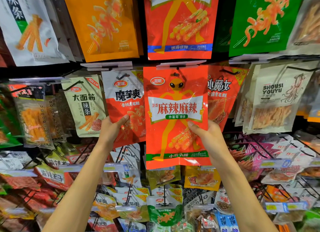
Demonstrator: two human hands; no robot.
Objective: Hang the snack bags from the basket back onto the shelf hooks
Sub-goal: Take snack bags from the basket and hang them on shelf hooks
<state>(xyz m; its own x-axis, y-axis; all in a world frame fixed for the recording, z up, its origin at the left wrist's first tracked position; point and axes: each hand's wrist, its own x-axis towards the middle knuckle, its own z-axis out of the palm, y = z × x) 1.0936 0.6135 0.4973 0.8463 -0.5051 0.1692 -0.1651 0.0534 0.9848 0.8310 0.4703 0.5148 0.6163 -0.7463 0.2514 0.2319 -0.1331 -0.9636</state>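
Note:
A large red snack bag (174,100) with a yellow alien figure is upright in front of the middle shelf row. Its hang hole sits right at a black hook (176,67) under a clear price strip. My right hand (206,134) grips the bag's lower right edge, thumb on the front. My left hand (112,128) holds the lower edge of the neighbouring red and white bag (126,100), which hangs just left of the red bag. No basket is in view.
Hanging snack bags fill the rack on every side: orange (103,24), red (180,24) and green (263,20) bags above, a beige squid bag (277,100) at right, and several smaller packs on wire hooks below.

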